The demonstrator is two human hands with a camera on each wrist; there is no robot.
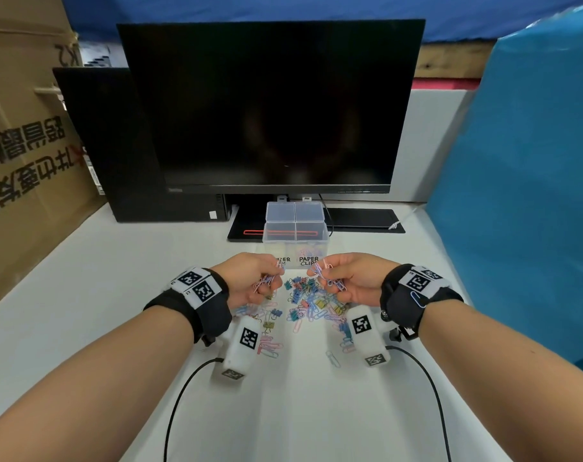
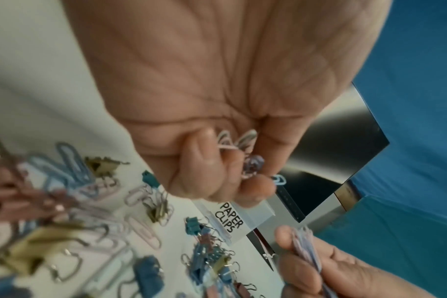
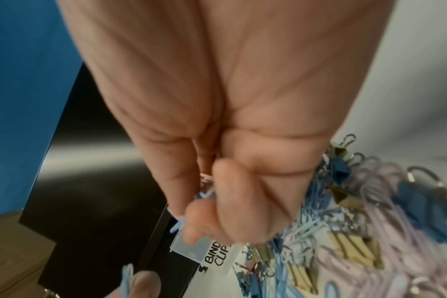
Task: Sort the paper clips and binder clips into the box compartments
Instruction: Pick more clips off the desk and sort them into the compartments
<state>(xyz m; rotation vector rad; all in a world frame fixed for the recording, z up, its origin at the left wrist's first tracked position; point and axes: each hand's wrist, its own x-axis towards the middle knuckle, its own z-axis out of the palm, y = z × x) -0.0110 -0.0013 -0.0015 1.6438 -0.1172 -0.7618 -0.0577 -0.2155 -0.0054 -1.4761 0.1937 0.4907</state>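
Observation:
A clear box (image 1: 296,235) with an open lid stands before the monitor, its front labelled BINDER CLIPS on the left and PAPER CLIPS on the right. Pastel paper clips show inside the right compartment. My left hand (image 1: 261,278) grips a bunch of paper clips (image 2: 242,149) just in front of the box. My right hand (image 1: 333,276) grips another bunch of paper clips (image 1: 327,278) beside it. Under and between both hands a pile of mixed clips (image 1: 305,301) lies on the white table (image 1: 100,278): pastel paper clips with blue, teal, pink and gold binder clips (image 3: 350,250).
A black monitor (image 1: 273,105) stands close behind the box on its base (image 1: 360,220). A black computer case (image 1: 116,145) and cardboard boxes (image 1: 23,145) fill the left; a blue sheet (image 1: 530,195) hangs at the right. Cables run from both wrist cameras toward me.

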